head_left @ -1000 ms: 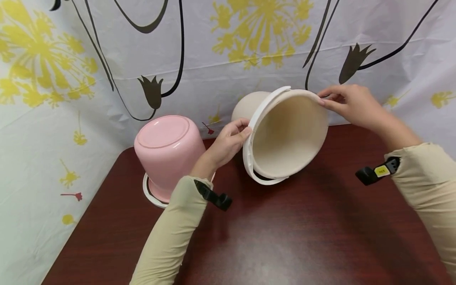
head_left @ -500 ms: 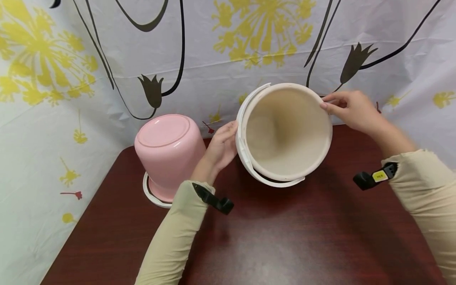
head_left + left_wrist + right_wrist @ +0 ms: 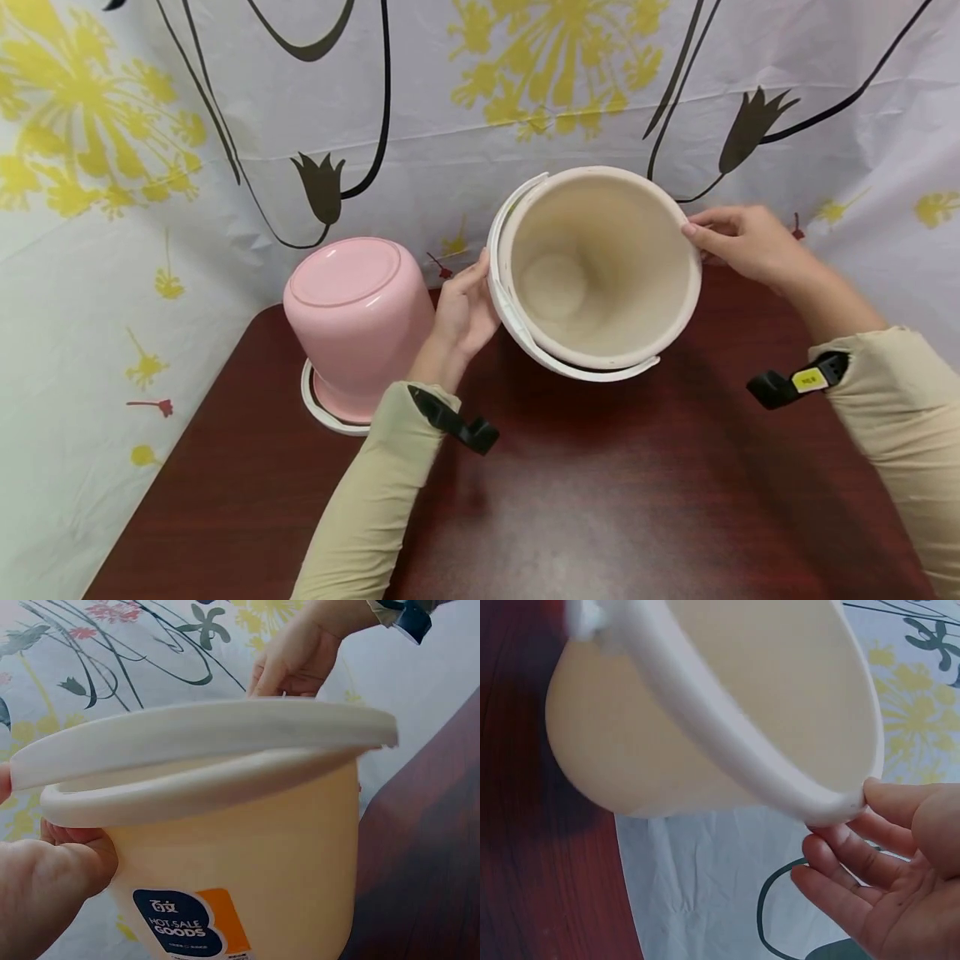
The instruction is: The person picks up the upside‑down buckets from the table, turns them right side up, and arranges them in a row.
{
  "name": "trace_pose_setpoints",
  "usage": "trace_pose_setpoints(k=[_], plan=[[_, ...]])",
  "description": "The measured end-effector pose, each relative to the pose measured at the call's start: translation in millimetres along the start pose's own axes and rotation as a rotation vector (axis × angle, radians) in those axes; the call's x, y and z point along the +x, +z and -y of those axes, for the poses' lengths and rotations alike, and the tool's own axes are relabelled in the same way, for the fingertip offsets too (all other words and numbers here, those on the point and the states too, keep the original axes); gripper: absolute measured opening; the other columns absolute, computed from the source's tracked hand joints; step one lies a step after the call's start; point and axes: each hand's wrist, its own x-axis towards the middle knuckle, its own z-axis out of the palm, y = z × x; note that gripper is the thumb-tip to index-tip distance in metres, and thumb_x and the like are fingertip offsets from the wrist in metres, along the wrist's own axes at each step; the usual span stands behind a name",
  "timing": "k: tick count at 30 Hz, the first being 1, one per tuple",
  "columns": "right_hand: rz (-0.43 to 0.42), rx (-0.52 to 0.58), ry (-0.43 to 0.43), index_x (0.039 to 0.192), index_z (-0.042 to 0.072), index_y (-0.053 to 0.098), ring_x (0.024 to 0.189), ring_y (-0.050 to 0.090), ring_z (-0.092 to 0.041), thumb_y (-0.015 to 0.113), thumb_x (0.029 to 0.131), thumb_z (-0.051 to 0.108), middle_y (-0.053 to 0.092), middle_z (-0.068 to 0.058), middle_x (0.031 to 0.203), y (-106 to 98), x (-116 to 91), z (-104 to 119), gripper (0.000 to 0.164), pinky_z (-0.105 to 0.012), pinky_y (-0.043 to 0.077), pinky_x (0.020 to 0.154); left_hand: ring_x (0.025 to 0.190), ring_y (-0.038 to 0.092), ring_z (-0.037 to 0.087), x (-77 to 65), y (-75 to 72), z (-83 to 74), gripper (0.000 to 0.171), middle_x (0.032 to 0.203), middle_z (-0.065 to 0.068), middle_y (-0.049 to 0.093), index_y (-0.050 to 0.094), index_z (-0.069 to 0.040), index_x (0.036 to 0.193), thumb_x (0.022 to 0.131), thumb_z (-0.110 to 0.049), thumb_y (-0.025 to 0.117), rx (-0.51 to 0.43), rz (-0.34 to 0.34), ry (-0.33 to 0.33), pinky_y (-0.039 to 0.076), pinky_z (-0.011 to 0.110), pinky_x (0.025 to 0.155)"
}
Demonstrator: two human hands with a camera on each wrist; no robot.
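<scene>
A cream bucket (image 3: 622, 275) is tilted with its mouth toward the head camera, and its inside shows nothing in it. Its white handle (image 3: 517, 325) lies along the left and lower rim. My left hand (image 3: 463, 317) holds the bucket at the left side of the rim; in the left wrist view, part of that hand sits under the rim and a fingertip touches the handle (image 3: 210, 739). At the right, my right hand (image 3: 742, 242) pinches the rim between thumb and fingers, plain in the right wrist view (image 3: 900, 847). A printed label (image 3: 195, 922) is on the bucket's outer wall.
Upside down on the dark red table (image 3: 570, 500), a pink bucket (image 3: 360, 317) stands to the left, beside my left forearm. Its white handle (image 3: 322, 412) rests round its base. Behind the table hangs a flower-patterned cloth (image 3: 420, 100).
The cream bucket has turned so that its mouth faces the head camera more squarely. My left hand has shifted from the handle's front to the bucket's outer side. The pink bucket stays put.
</scene>
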Motion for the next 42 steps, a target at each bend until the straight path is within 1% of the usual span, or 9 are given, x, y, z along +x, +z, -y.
trace_pose_setpoints(k=[4,8,11,16,19,24,28,36,42], plan=[[0.023,0.09,0.042,0.119,-0.012,0.048,0.069,0.062,-0.004,0.055,0.092,0.027,0.064,0.013,0.079,0,-3,-3,0.047,-0.02,0.051,0.062,0.099,0.053,0.011,0.5,-1.5,1.3,0.025,0.106,-0.001,0.058,0.055,-0.014,0.109,0.099,-0.018,0.033,-0.049,-0.038,-0.006,0.035,0.029,0.093],[0.036,0.158,0.066,0.115,-0.002,0.053,0.07,0.063,-0.006,0.057,0.091,0.024,0.065,0.011,0.08,-1,-7,-1,0.036,-0.023,0.052,0.063,0.098,0.054,0.012,2.3,-2.2,3.0,0.024,0.103,0.0,0.059,0.058,-0.013,0.104,0.098,-0.019,0.036,-0.105,-0.074,0.016,0.035,0.029,0.093],[0.04,0.174,0.074,0.114,0.002,0.054,0.07,0.063,-0.007,0.057,0.091,0.021,0.066,0.01,0.08,0,-9,-1,0.031,-0.023,0.052,0.063,0.1,0.054,0.012,4.0,-1.9,4.3,0.025,0.111,0.001,0.056,0.058,-0.013,0.107,0.098,-0.019,0.035,-0.149,-0.079,0.032,0.035,0.03,0.094],[0.035,0.133,0.092,0.125,-0.009,0.046,0.07,0.062,-0.002,0.056,0.091,0.025,0.064,0.014,0.079,1,-5,1,0.049,-0.02,0.051,0.063,0.099,0.055,0.012,9.5,-0.3,7.2,0.024,0.12,0.004,0.047,0.054,-0.012,0.109,0.099,-0.019,0.034,-0.192,-0.078,0.033,0.035,0.029,0.095],[0.014,0.094,0.099,0.126,-0.015,0.043,0.068,0.06,0.001,0.055,0.091,0.029,0.062,0.016,0.078,2,-1,3,0.057,-0.018,0.05,0.062,0.096,0.054,0.012,12.6,-0.2,8.4,0.023,0.12,0.005,0.045,0.053,-0.012,0.108,0.099,-0.02,0.033,-0.196,-0.079,0.02,0.034,0.029,0.094],[-0.013,0.094,0.103,0.124,-0.016,0.044,0.065,0.06,0.002,0.055,0.091,0.028,0.062,0.016,0.074,2,7,4,0.056,-0.018,0.051,0.061,0.098,0.05,0.013,15.8,-1.6,7.9,0.024,0.122,0.006,0.041,0.051,-0.013,0.11,0.1,-0.024,0.031,-0.174,-0.082,-0.004,0.036,0.027,0.088],[-0.026,0.099,0.117,0.124,-0.016,0.044,0.064,0.06,0.002,0.055,0.091,0.027,0.062,0.016,0.074,1,11,2,0.056,-0.019,0.051,0.06,0.094,0.048,0.014,17.8,-1.5,6.8,0.025,0.118,0.008,0.04,0.048,-0.011,0.11,0.1,-0.026,0.031,-0.15,-0.088,-0.046,0.035,0.027,0.082],[-0.044,0.059,0.136,0.123,-0.016,0.046,0.064,0.059,0.002,0.055,0.091,0.028,0.061,0.015,0.073,3,14,-3,0.055,-0.017,0.05,0.059,0.093,0.045,0.016,22.2,-1.9,8.6,0.023,0.104,0.006,0.045,0.05,-0.008,0.103,0.099,-0.026,0.035,-0.183,-0.168,-0.11,0.037,0.029,0.078],[-0.037,0.047,0.142,0.123,-0.015,0.047,0.064,0.058,0.002,0.055,0.091,0.029,0.061,0.015,0.075,4,17,-6,0.055,-0.017,0.05,0.059,0.099,0.041,0.017,25.2,-5.2,11.1,0.023,0.103,0.006,0.045,0.05,-0.008,0.101,0.099,-0.027,0.037,-0.191,-0.205,-0.112,0.039,0.028,0.076]])
